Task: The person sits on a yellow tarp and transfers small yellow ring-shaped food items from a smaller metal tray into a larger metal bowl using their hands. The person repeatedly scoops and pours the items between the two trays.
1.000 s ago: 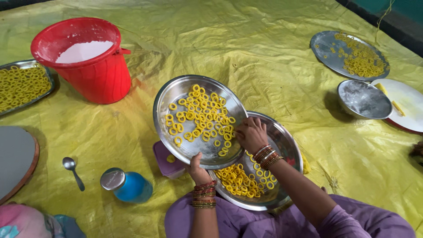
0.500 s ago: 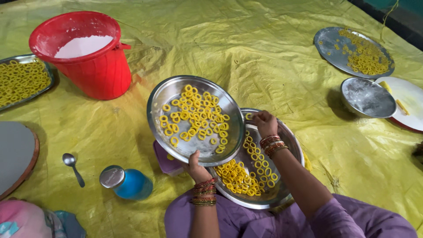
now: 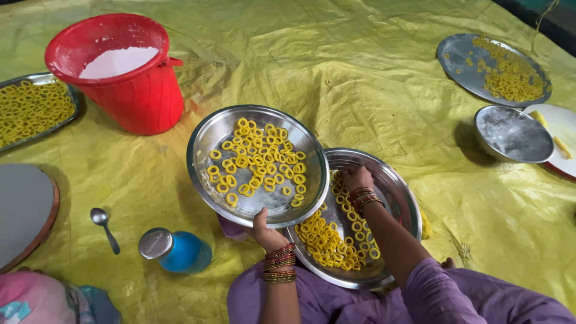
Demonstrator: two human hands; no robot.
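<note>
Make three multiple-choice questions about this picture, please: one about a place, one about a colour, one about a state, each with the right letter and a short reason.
1. Where does the spoon lie?
A. inside the bucket
B. on the yellow sheet, left of the blue bottle
C. on the upper plate

2. What colour is the bucket that holds white powder?
A. red
B. green
C. black

3. In what state is the upper plate of yellow rings?
A. lying upside down on the sheet
B. stacked under the bucket
C. held up by the left hand, partly over the lower plate

Answers:
1. B: the spoon rests on the yellow sheet beside the blue bottle.
2. A: its wall and rim are red.
3. C: the left hand grips its near rim, and it overlaps the lower plate, where the right hand rests among rings.
</note>
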